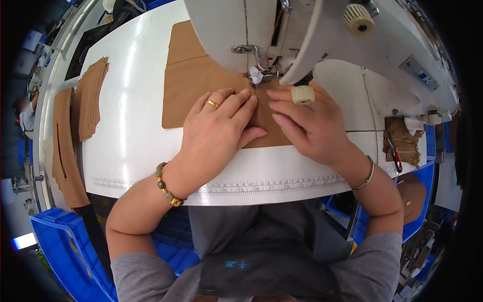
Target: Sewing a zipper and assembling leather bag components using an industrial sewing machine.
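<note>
The brown piece (pixel 186 93) lies flat on the worktop (pixel 131 116), with one part under the sewing machine (pixel 216 30). The left hand (pixel 216 121) is spread flat on it, holding nothing. The right hand (pixel 314 123) has loose, bent fingers and rests on the other side. This looks like the sewing step. The next move calls for gently guiding the piece, fingertips clear of the needle.

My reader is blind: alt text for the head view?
A person's left hand and right hand rest on a flat brown panel on a white table, under a white sewing machine; brown pieces are stacked at left.
</note>
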A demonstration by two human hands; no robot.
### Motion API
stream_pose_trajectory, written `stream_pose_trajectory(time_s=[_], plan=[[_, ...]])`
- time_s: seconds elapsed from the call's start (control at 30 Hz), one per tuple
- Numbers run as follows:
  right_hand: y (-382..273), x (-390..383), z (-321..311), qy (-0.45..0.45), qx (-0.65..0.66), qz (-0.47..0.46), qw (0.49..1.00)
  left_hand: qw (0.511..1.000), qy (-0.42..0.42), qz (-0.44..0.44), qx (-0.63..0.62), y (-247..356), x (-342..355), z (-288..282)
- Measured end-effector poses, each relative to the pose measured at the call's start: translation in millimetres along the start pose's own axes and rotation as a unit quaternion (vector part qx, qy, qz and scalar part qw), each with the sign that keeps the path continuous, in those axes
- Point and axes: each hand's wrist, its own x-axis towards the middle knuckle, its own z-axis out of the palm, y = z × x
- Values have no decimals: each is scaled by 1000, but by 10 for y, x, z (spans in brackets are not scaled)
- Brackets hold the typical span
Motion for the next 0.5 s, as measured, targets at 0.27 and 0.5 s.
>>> stream_pose_trajectory(time_s=[0.27,0.5], plan=[[-27,4,120,-60,-115,6,991,1000,7,-3,4,-28,32,34],[-5,8,105,-59,-102,4,993,1000,5,-8,6,-56,58,55]])
